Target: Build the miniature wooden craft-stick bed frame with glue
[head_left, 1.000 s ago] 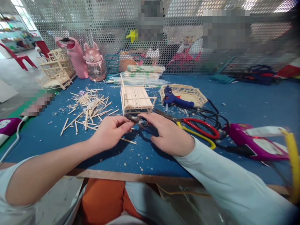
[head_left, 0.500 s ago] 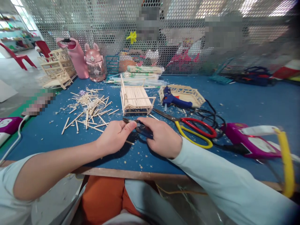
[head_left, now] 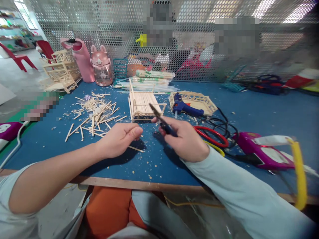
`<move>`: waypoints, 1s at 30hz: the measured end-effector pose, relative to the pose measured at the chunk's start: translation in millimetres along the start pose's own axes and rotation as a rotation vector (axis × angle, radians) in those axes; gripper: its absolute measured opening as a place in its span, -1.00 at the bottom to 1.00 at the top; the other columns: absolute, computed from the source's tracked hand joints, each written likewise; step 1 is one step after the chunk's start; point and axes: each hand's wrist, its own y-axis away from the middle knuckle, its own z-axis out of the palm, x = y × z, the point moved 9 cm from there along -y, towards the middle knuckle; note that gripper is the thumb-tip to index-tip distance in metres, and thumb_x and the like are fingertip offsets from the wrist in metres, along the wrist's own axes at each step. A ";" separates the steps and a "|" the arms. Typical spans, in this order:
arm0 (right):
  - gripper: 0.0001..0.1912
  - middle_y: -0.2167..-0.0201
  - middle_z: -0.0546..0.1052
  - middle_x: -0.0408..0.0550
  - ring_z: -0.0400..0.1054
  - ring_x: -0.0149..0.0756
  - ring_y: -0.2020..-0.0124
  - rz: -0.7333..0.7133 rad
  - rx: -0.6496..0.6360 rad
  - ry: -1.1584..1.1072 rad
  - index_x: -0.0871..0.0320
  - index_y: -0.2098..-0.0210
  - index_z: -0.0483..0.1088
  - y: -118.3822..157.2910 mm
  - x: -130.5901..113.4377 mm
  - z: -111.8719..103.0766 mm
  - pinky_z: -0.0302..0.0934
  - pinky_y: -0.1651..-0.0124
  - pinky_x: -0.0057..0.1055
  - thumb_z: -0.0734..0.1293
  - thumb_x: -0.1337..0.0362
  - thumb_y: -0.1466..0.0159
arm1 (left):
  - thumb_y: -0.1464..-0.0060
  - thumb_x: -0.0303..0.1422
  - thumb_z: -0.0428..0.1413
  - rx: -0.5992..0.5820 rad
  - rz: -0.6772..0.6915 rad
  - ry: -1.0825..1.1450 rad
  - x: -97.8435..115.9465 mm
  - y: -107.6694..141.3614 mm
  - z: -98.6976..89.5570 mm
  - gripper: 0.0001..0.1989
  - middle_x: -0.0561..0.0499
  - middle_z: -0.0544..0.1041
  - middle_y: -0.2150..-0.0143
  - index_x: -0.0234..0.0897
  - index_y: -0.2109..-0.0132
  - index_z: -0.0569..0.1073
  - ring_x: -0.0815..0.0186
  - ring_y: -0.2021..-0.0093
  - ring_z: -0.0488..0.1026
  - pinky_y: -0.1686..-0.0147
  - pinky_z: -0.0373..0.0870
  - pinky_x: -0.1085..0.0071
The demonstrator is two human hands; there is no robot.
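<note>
My right hand [head_left: 185, 139] is wrapped round a pair of pliers [head_left: 161, 121] with dark jaws and dark blue handles. The jaws point up and left, in front of a small bed-like frame of wooden sticks [head_left: 144, 103]. My left hand [head_left: 122, 137] is closed in a pinch, thumb against the fingers, apart from the pliers; anything inside it is too small or hidden to name. Below its fingertips a loose wooden stick [head_left: 136, 149] lies on the blue table [head_left: 159, 172]. A pile of cut sticks [head_left: 99, 116] and scraps spreads beyond my left hand.
A blue glue gun [head_left: 188, 108] rests against a stick-built tray [head_left: 210, 103]. Red and yellow scissors [head_left: 211, 136] lie partly behind my right hand. A purple power strip [head_left: 266, 152] is at right. Bagged sticks [head_left: 154, 78] and a pink bottle [head_left: 83, 63] stand before a mesh partition.
My hands have moved apart. My right hand has drawn the pliers to the right and turned their jaws upward; my left hand has shifted slightly left and stays closed.
</note>
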 end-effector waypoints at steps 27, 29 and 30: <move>-0.78 0.49 0.53 -0.11 0.42 -0.35 0.48 -0.117 0.136 0.354 0.09 0.36 0.39 56.4 -23.2 -49.0 0.28 0.41 -0.42 0.13 0.36 -0.30 | -0.07 -0.39 0.03 0.161 -0.156 0.518 -32.2 -7.0 -11.9 -0.86 0.08 0.47 0.50 -0.23 0.27 0.16 0.40 0.43 0.46 0.35 0.37 0.44; -0.77 0.32 0.56 -0.05 0.46 -0.31 0.36 -0.073 0.099 0.328 0.10 0.12 0.38 39.7 -26.3 -43.8 0.30 0.32 -0.40 0.17 0.34 -0.28 | -0.08 -0.39 0.04 0.145 -0.137 0.535 -30.8 -6.7 -6.0 -0.83 0.09 0.46 0.48 -0.21 0.31 0.12 0.40 0.41 0.47 0.36 0.37 0.45; -0.74 0.31 0.56 -0.05 0.45 -0.32 0.36 -0.071 0.063 0.296 0.11 0.06 0.36 27.9 -27.2 -36.9 0.30 0.30 -0.40 0.17 0.33 -0.28 | -0.08 -0.40 0.04 0.131 -0.121 0.532 -29.3 -6.3 -2.9 -0.82 0.10 0.44 0.48 -0.21 0.32 0.11 0.40 0.40 0.47 0.36 0.36 0.46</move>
